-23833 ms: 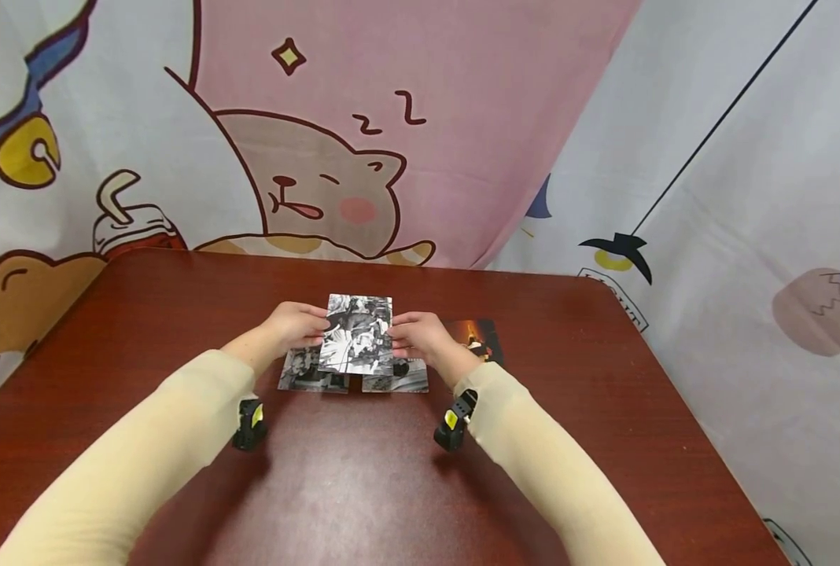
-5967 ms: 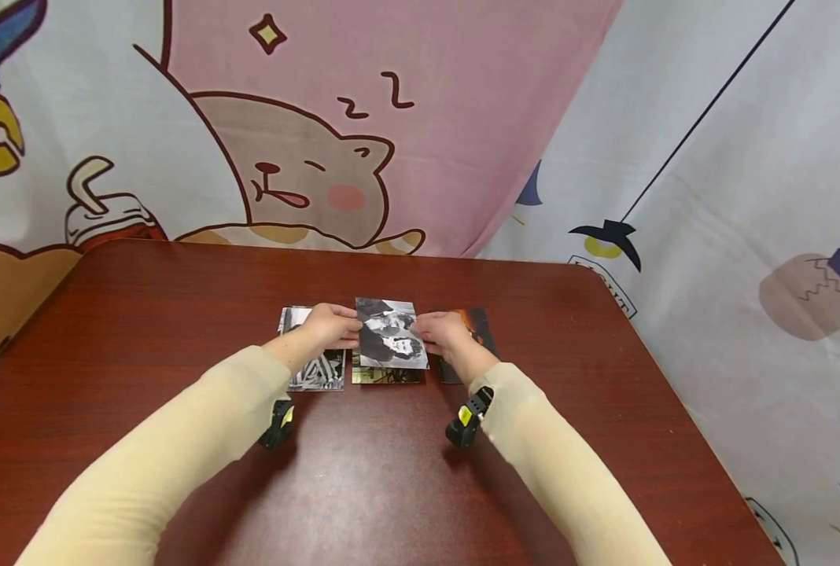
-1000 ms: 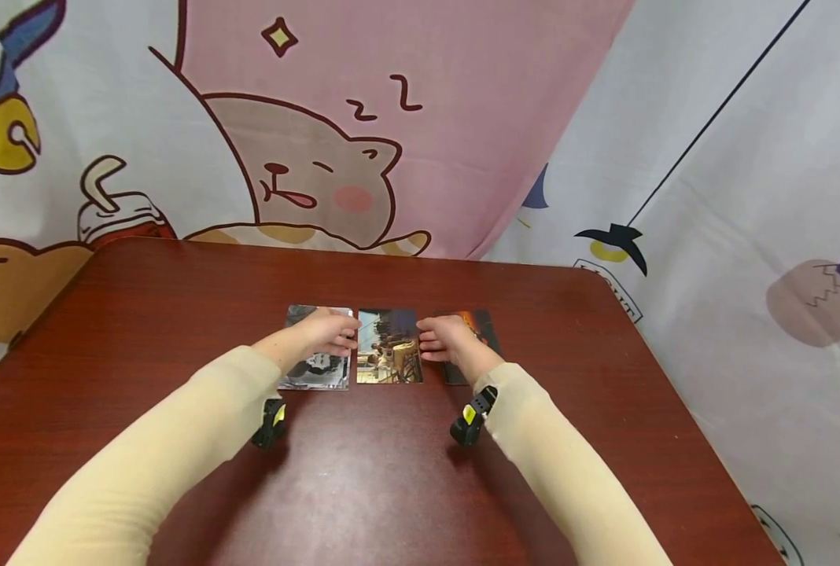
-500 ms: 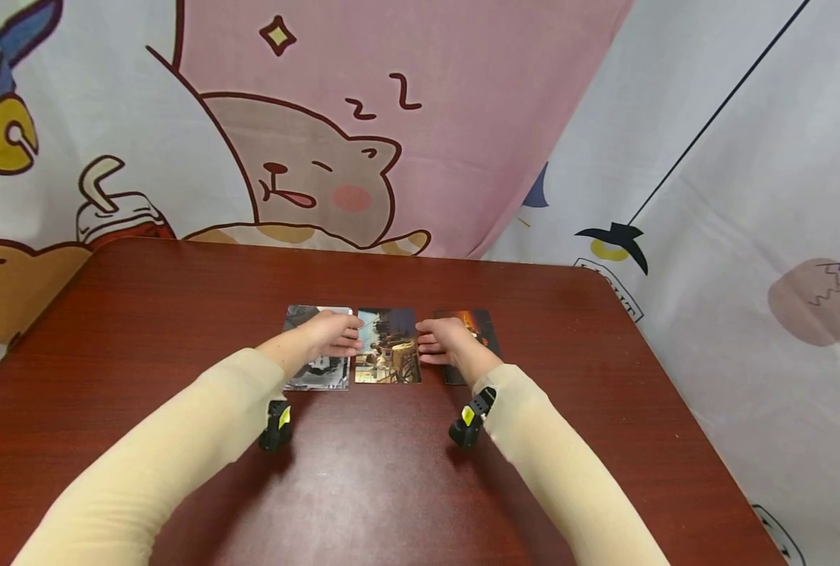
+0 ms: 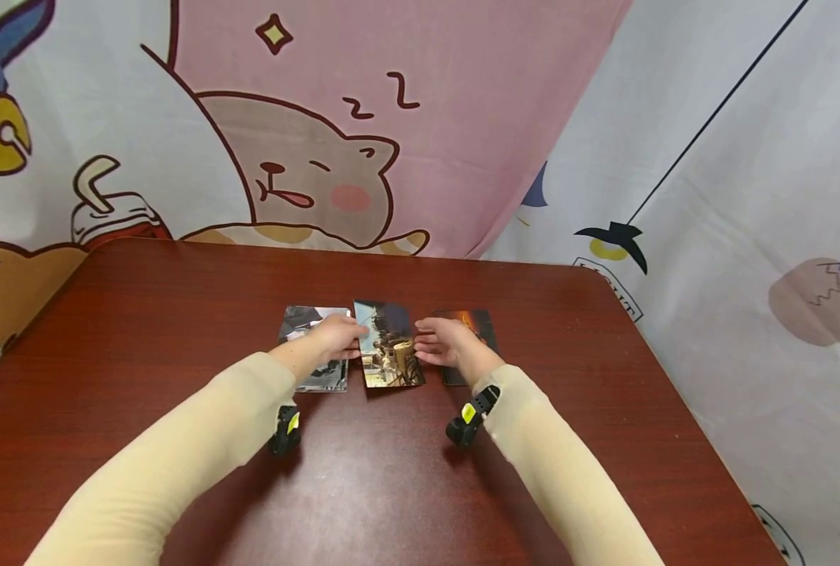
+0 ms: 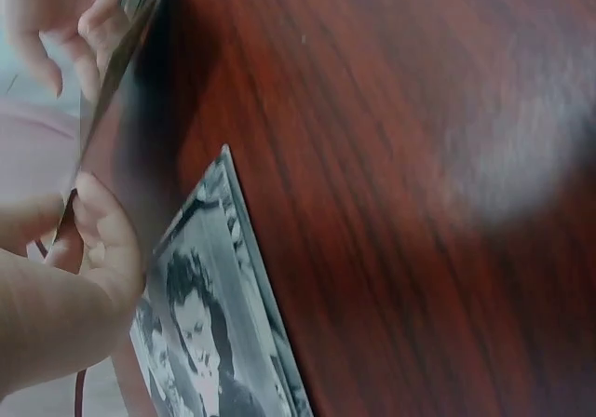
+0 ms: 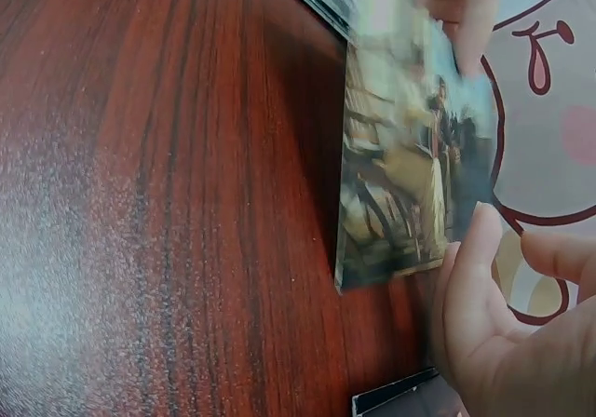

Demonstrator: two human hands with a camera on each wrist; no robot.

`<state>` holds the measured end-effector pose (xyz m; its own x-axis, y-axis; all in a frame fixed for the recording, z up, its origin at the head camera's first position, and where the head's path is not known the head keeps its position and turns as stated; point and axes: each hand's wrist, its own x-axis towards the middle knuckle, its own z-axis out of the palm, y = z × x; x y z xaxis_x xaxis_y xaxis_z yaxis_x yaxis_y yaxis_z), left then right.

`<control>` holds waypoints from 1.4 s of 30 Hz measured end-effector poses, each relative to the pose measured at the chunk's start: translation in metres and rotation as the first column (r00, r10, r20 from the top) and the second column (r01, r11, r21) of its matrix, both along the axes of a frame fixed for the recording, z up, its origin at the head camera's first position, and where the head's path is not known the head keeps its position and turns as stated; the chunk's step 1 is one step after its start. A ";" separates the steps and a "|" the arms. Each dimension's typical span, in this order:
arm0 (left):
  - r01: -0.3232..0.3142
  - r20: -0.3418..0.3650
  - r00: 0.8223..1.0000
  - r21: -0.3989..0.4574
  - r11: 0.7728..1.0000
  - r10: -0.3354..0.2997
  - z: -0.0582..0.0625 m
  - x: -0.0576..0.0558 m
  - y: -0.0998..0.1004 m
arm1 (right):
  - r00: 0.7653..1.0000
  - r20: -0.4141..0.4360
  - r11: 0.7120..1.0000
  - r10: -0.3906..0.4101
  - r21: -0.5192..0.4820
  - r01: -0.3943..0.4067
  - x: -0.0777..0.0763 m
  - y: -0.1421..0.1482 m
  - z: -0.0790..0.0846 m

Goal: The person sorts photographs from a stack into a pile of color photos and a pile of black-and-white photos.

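Note:
My left hand (image 5: 337, 336) pinches the left edge of a colour photo card (image 5: 389, 346), raised at a tilt above the table. Thumb and fingers grip that edge in the left wrist view. Close to the card's right edge is my right hand (image 5: 447, 340), its fingers extended; in the right wrist view its thumb and fingers (image 7: 480, 240) are spread beside the card, not curled round it. Beneath my left hand lies a stack of black-and-white photo cards (image 6: 209, 333), the top one showing portraits. A dark photo card with orange glow (image 5: 482, 326) lies partly hidden under my right hand.
The cards are on a reddish-brown wooden table (image 5: 363, 487). Behind it hangs a cloth (image 5: 505, 94) with cartoon animals, right along the table's far edge. Black wrist cameras (image 5: 466, 424) hang below both cuffs.
Six seconds ago both hands held a black-and-white portrait card over the middle; it now tops the left stack. In the last half second my left hand has lifted the colour card off the table.

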<state>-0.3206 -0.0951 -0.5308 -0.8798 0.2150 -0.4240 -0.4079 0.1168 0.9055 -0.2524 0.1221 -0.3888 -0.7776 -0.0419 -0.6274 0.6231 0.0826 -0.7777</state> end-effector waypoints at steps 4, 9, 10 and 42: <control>0.015 -0.004 1.000 -0.071 0.997 -0.016 0.071 0.043 0.012 | 0.999 -0.019 0.997 0.050 0.057 -0.049 -0.001 0.001 0.001; 0.046 0.002 0.999 -0.114 0.992 -0.047 0.154 0.092 0.020 | 0.991 -0.046 0.982 0.128 0.143 -0.120 -0.003 0.004 0.002; 0.044 -0.004 0.999 -0.115 0.992 -0.045 0.155 0.093 0.020 | 0.990 -0.049 0.981 0.134 0.150 -0.125 -0.003 0.005 0.003; -0.127 -0.018 0.992 -0.005 0.992 0.127 0.173 0.084 0.039 | 0.991 -0.094 0.979 0.095 0.192 -0.076 -0.012 0.032 0.025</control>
<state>-0.2362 -0.0557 -0.3577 -0.9069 0.0984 -0.4096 -0.4042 0.0708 0.9119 -0.2643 0.1541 -0.3636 -0.8364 -0.0002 -0.5481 0.5258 0.2823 -0.8024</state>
